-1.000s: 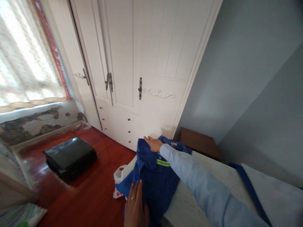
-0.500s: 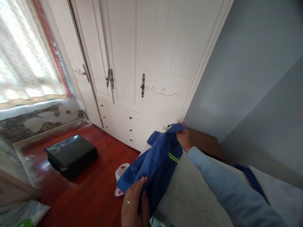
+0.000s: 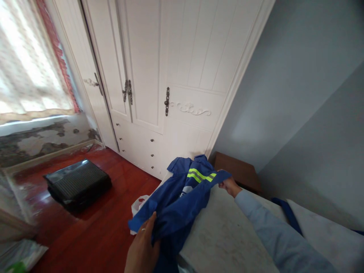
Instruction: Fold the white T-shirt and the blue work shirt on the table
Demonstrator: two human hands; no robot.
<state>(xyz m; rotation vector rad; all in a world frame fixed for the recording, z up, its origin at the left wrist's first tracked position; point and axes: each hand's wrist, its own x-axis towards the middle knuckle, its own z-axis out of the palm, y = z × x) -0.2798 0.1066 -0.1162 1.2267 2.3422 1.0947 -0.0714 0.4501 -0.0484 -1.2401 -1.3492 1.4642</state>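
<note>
A blue work jacket with yellow-and-grey reflective stripes is stretched between my hands over a pale, flat surface. Its far end lies on that surface near the wardrobe, and part of a white print shows beside the stripes. My left hand, wearing a ring, pinches the near edge of the cloth at the lower middle. Farther off to the right, my right hand grips a corner of the jacket; its sleeve is light blue. Some fingertips of both hands are hidden by fabric.
A white wardrobe with dark handles stands ahead. On the red floor are a black suitcase and a white plastic bag. A brown cabinet stands by the grey wall. Dark blue cloth lies to the right.
The jacket has spread wider, uncovering more stripes and the white print. My right hand has moved right and down, my left hand down and left. The view has shifted slightly.
</note>
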